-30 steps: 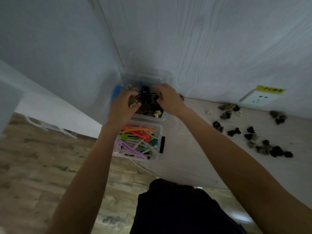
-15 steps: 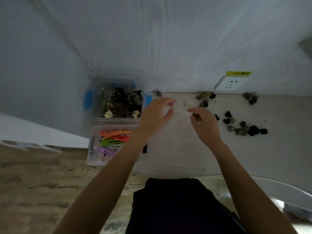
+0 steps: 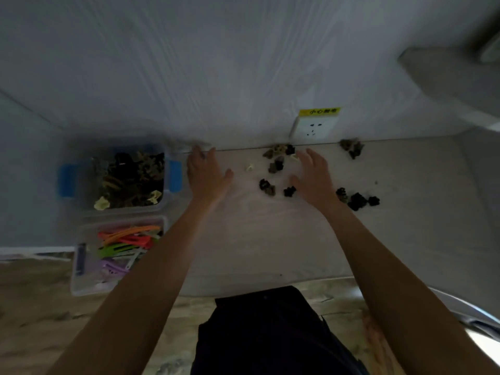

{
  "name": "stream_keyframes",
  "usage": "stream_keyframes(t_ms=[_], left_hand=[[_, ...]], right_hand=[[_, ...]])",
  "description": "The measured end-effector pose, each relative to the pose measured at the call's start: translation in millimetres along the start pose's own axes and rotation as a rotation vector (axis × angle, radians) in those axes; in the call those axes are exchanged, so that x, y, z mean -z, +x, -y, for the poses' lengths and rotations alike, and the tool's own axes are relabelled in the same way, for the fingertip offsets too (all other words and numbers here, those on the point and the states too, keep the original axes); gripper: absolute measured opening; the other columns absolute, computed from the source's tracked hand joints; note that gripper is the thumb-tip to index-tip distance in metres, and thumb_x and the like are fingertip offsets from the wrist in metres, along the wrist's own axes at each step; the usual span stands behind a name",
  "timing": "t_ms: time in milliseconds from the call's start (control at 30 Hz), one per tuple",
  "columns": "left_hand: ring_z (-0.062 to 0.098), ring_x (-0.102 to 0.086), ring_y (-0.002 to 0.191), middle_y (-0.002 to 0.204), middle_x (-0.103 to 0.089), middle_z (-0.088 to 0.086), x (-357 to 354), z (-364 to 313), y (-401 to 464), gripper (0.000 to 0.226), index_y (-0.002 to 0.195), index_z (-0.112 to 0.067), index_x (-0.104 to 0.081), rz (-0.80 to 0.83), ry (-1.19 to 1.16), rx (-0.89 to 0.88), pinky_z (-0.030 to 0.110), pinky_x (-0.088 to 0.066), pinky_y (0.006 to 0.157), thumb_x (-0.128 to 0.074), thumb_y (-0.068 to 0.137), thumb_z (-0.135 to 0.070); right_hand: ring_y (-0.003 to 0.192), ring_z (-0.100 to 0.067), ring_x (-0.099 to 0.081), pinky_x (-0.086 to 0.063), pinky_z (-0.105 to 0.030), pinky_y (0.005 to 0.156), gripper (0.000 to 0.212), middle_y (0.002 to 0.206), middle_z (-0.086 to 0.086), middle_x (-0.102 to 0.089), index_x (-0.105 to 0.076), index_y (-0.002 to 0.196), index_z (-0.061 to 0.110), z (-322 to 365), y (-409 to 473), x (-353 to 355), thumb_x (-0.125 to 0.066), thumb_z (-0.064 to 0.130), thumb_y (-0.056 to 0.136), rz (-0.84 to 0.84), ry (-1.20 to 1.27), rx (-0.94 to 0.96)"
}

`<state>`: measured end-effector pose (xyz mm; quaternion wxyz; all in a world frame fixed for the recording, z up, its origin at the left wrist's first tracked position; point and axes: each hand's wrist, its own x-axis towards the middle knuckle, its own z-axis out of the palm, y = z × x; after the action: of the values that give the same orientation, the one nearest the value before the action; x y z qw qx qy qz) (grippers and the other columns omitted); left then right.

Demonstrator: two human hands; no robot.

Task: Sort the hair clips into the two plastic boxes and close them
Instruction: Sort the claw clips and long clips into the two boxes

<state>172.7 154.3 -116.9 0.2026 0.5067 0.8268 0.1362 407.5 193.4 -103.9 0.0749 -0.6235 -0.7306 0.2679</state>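
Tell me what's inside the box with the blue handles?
The box with blue handles holds a heap of small claw clips, mostly dark brown and black, with two pale yellow ones near the front. Whatever lies under the heap is covered.

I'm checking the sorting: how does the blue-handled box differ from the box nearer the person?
The blue-handled box sits farther back by the wall; the near box lies by the table's front edge. The blue-handled box holds small dark and cream claw clips; the near box holds long, flat, bright clips in orange, red, green and purple. Only the far one shows blue side handles. Both are clear plastic and have no lid on.
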Motion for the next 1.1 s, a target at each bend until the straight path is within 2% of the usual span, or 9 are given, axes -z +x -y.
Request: stream_keyframes(t_ms=[133,267,433,533,667,800,900,967,1100], left_hand=[[0.032,-0.018,0.138,0.150,-0.019,0.016,-3.2,1.8,8.7,0.066,0.141,-0.014,-0.028,0.025,-0.105,0.006,0.042,-0.024,0.112,-0.057,0.084,-0.032],[0.031,-0.031,0.129,0.140,-0.037,0.017,-12.3,-12.0,2.0,0.063,0.138,-0.009,-0.034,0.175,-0.174,-0.138,0.036,-0.031,0.107,-0.060,0.084,-0.024],[0.028,-0.031,0.129,0.141,-0.039,0.011,-17.3,-36.9,-30.1,0.083,0.147,-0.011,-0.016,0.365,-0.179,-0.385,0.032,-0.027,0.106,-0.064,0.083,-0.034],[0.029,-0.022,0.136,0.152,-0.024,0.010,-20.2,-35.1,-40.8,0.100,0.148,-0.012,-0.004,0.450,-0.074,-0.441,0.036,-0.025,0.109,-0.071,0.077,-0.037],[0.034,-0.007,0.140,0.154,-0.004,0.015,-20.2,-28.3,-31.2,0.122,0.147,-0.011,0.005,0.414,0.064,-0.384,0.042,-0.017,0.114,-0.078,0.065,-0.046],[0.035,-0.008,0.139,0.155,0.000,0.012,-17.8,-38.2,-5.4,0.134,0.147,-0.014,0.002,0.407,0.190,-0.408,0.050,-0.023,0.112,-0.083,0.052,-0.052],[0.037,-0.015,0.137,0.153,-0.010,0.009,-15.8,-44.8,7.1,0.129,0.146,-0.016,-0.007,0.457,0.249,-0.474,0.051,-0.030,0.108,-0.084,0.049,-0.052],[0.034,-0.017,0.134,0.151,-0.018,0.007,-17.2,-44.5,5.1,0.119,0.146,-0.019,-0.013,0.489,0.239,-0.501,0.050,-0.036,0.103,-0.083,0.055,-0.049],[0.030,-0.023,0.130,0.144,-0.027,0.008,-23.6,-36.3,-19.3,0.100,0.142,-0.024,-0.028,0.483,0.097,-0.467,0.045,-0.041,0.097,-0.083,0.060,-0.043]], right_hand=[[0.136,-0.034,-0.026,-0.022,-0.042,0.113,0.057,0.147,-0.016,-0.031,-0.035,0.140,0.019,13.8,36.1,-12.5,-0.055,0.031,0.088,0.065,-0.089,0.120],[0.131,-0.035,-0.033,-0.031,-0.045,0.111,0.051,0.144,-0.015,-0.036,-0.041,0.137,0.017,18.2,37.8,-24.4,-0.054,0.028,0.089,0.083,-0.060,0.176],[0.130,-0.033,-0.034,-0.028,-0.040,0.112,0.046,0.143,-0.014,-0.038,-0.043,0.135,0.010,15.7,-3.6,-19.4,-0.054,0.021,0.091,0.255,0.021,0.284],[0.134,-0.033,-0.031,-0.024,-0.046,0.115,0.053,0.143,-0.015,-0.040,-0.040,0.137,0.010,2.3,-38.0,-13.2,-0.056,0.022,0.088,0.160,0.000,0.320],[0.134,-0.030,-0.028,-0.031,-0.044,0.111,0.061,0.144,-0.009,-0.035,-0.032,0.142,0.016,-3.3,-71.6,-0.2,-0.060,0.023,0.087,0.013,0.011,0.029],[0.139,-0.027,-0.023,-0.033,-0.040,0.107,0.080,0.154,-0.005,-0.018,-0.013,0.147,0.020,4.0,-71.8,-11.4,-0.062,0.033,0.086,0.105,-0.024,-0.086],[0.135,-0.029,-0.031,-0.043,-0.041,0.097,0.093,0.155,-0.005,-0.011,-0.004,0.148,0.023,14.5,-57.5,-24.4,-0.068,0.038,0.081,0.134,-0.031,-0.089],[0.135,-0.032,-0.029,-0.042,-0.042,0.098,0.101,0.155,-0.009,-0.010,0.002,0.148,0.020,21.4,-49.1,-30.4,-0.069,0.042,0.079,0.152,-0.053,-0.107],[0.122,-0.034,-0.039,-0.045,-0.041,0.088,0.103,0.144,-0.012,-0.025,-0.005,0.148,0.018,27.9,-44.1,-35.9,-0.071,0.046,0.074,0.154,-0.040,-0.141]])
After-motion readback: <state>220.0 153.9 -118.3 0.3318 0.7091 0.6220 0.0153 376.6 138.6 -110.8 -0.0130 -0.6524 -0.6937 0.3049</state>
